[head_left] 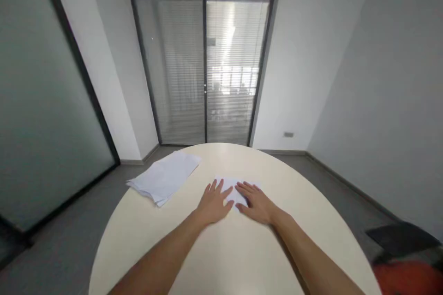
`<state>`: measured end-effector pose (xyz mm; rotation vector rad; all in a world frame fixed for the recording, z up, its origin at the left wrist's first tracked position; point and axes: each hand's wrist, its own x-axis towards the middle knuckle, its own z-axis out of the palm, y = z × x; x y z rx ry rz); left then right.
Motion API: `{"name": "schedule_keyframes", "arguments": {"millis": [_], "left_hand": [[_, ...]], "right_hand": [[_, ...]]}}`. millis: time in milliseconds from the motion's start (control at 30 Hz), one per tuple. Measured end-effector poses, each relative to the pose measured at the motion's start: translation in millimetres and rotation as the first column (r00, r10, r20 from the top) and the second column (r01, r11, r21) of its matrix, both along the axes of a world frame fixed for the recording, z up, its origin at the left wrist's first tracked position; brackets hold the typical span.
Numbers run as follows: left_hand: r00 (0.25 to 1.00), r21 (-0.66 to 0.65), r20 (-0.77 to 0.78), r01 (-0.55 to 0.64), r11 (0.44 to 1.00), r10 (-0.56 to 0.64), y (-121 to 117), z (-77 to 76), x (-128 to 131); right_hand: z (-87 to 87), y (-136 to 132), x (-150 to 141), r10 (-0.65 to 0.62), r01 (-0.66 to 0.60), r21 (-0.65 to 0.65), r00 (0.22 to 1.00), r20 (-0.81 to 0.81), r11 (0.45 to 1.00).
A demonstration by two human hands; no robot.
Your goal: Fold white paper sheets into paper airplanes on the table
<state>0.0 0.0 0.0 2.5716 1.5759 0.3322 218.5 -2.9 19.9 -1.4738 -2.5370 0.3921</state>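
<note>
A small white sheet [231, 187] was pressed flat on the round surface [242, 249] by the left hand [214, 203] and right hand [255, 203], fingers spread, nothing grasped; a paper stack [165, 177] lay nearby.

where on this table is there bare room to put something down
Bare tabletop lies right of the right hand, and in the near stretch between the two forearms. The far rim beyond the small sheet is bare too. It is crowded at the left rim, under the paper stack, and where the left hand presses.

On the table [311, 203] both hands lie on a sheet of paper [232, 189], left hand [213, 203] beside right hand [258, 202], and a paper stack [164, 177] lies further left.
</note>
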Motion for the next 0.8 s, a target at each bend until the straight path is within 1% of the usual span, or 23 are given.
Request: {"name": "schedule_keyframes", "arguments": {"millis": [167,400,633,800], "left_hand": [[0.998,0.014,-0.018,-0.054,0.998,0.054,0.7,-2.2,2.0],[0.997,0.033,0.000,-0.077,0.997,0.077,1.9,-2.3,1.8],[0.985,0.083,0.123,-0.134,0.987,0.124,13.1,-3.6,-0.6],[0.950,0.094,0.262,-0.202,0.975,0.171,17.2,-5.2,-3.4]], "right_hand": [[0.1,-0.4,0.2,-0.009,0.009,0.004,1.000,-0.006,1.000],[-4.7,2.8,2.0,0.001,-0.001,-0.001,1.000,-0.010,1.000],[-6.1,4.3,3.6,0.017,-0.017,0.005,1.000,-0.020,1.000],[-4.4,3.6,3.4,0.027,-0.027,0.001,0.999,-0.023,1.000]]}}
